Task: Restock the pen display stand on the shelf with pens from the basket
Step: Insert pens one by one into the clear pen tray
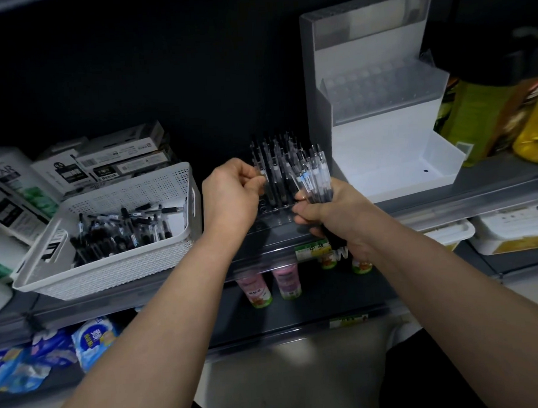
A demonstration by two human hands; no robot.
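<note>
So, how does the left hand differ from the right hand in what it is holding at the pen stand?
The left hand pinches a single pen with its fingertips, while the right hand grips a bundle of pens in its fist. The left hand's pen stands upright, while the right hand's bundle fans out. Both hands are up at the dark pen stand, close together.

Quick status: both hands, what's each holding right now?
Left hand: closed, pinching one pen at the display stand.
Right hand: closed round a bundle of pens.
</note>
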